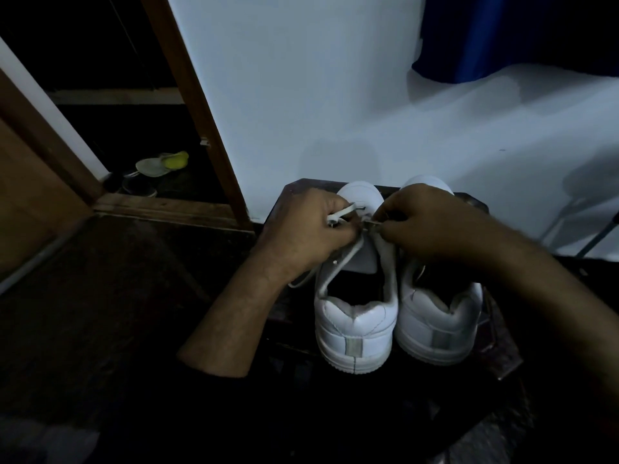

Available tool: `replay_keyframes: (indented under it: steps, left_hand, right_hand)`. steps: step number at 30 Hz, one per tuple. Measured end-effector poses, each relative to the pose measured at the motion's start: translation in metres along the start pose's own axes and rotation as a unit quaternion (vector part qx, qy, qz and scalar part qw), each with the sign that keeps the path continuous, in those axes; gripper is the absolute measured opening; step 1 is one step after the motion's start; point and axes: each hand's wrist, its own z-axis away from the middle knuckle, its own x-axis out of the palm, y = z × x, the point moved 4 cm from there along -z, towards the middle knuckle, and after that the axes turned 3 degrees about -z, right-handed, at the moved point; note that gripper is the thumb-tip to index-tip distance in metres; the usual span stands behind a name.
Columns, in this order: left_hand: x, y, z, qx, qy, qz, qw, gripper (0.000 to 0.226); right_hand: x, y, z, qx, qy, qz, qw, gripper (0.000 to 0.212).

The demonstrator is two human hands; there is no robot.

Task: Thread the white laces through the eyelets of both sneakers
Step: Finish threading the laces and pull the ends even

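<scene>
Two white sneakers stand side by side on a dark low stool (pixel 502 356), heels toward me. Over the left sneaker (pixel 355 329), my left hand (pixel 308 229) pinches a stretch of white lace (pixel 345 211) near the front eyelets. A loose length of that lace runs down the shoe's left side to the collar. My right hand (pixel 422 226) pinches the lace tip at an eyelet on the shoe's right side. The right sneaker (pixel 438 319) is partly hidden under my right hand and forearm; its lacing cannot be seen.
A pale wall rises right behind the stool. A wooden door frame (pixel 201 105) stands to the left, with other footwear (pixel 157 167) on the dark floor beyond it. Blue cloth (pixel 469 35) hangs at the upper right. The room is dim.
</scene>
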Motion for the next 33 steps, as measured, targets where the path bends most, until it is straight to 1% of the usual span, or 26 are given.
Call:
replay_keyframes:
  steps: [2,5,8,10,11,14,15,17,21,22,25,27,29,31,32,33]
  left_hand:
    - [0.002,0.001,-0.001,-0.002,0.008,-0.010,1.000,0.025]
    - [0.006,0.003,-0.002,-0.007,0.037,0.005,0.999,0.029]
    - [0.011,-0.001,-0.003,-0.025,0.047,0.033,0.998,0.033]
    - [0.014,-0.004,-0.003,-0.050,0.035,0.093,0.994,0.030]
    - [0.015,-0.005,-0.002,-0.065,0.030,0.135,0.988,0.025]
    - [0.015,-0.004,0.003,-0.107,0.011,0.241,0.965,0.004]
    - [0.015,-0.003,0.004,-0.113,0.002,0.257,0.960,0.003]
    - [0.018,-0.004,0.004,-0.115,-0.002,0.267,0.957,0.008]
    - [0.020,-0.007,0.004,-0.125,0.017,0.258,0.958,0.021]
    - [0.020,-0.006,0.004,-0.122,0.013,0.262,0.957,0.020]
    - [0.014,-0.003,0.005,-0.112,0.005,0.289,0.951,0.003]
    - [0.008,-0.001,0.006,-0.116,0.019,0.305,0.945,0.011]
    - [0.002,0.002,0.004,-0.117,0.038,0.339,0.933,0.018]
    - [-0.001,0.004,0.002,-0.118,0.060,0.369,0.920,0.017]
    - [-0.003,0.006,0.001,-0.118,0.075,0.385,0.912,0.017]
    - [-0.005,0.007,0.000,-0.114,0.091,0.398,0.906,0.020]
  right_hand:
    - [-0.001,0.000,0.000,0.001,-0.015,-0.008,1.000,0.023]
    - [-0.001,0.003,-0.001,0.006,-0.031,-0.018,0.999,0.024]
    - [-0.002,0.009,-0.002,0.021,-0.027,-0.041,0.999,0.028]
    - [-0.002,0.014,-0.003,0.039,-0.012,-0.065,0.997,0.034]
    - [-0.001,0.015,-0.004,0.039,-0.009,-0.056,0.998,0.033]
    - [0.005,0.011,-0.007,0.011,0.007,0.018,1.000,0.020]
    - [0.008,0.010,-0.008,0.007,0.016,0.033,0.999,0.018]
    - [0.013,0.012,-0.010,0.003,0.026,0.045,0.999,0.016]
    - [0.016,0.015,-0.011,-0.007,0.034,0.042,0.999,0.010]
    - [0.016,0.015,-0.011,-0.014,0.043,0.043,0.998,0.009]
    - [0.016,0.013,-0.010,-0.030,0.058,0.053,0.996,0.008]
    - [0.014,0.010,-0.010,-0.044,0.069,0.057,0.995,0.008]
    - [0.009,0.011,-0.011,-0.057,0.101,0.038,0.992,0.011]
    - [0.002,0.013,-0.010,-0.046,0.144,-0.004,0.988,0.014]
    - [-0.002,0.014,-0.009,-0.037,0.163,-0.061,0.984,0.016]
    - [-0.004,0.015,-0.007,-0.028,0.174,-0.153,0.972,0.018]
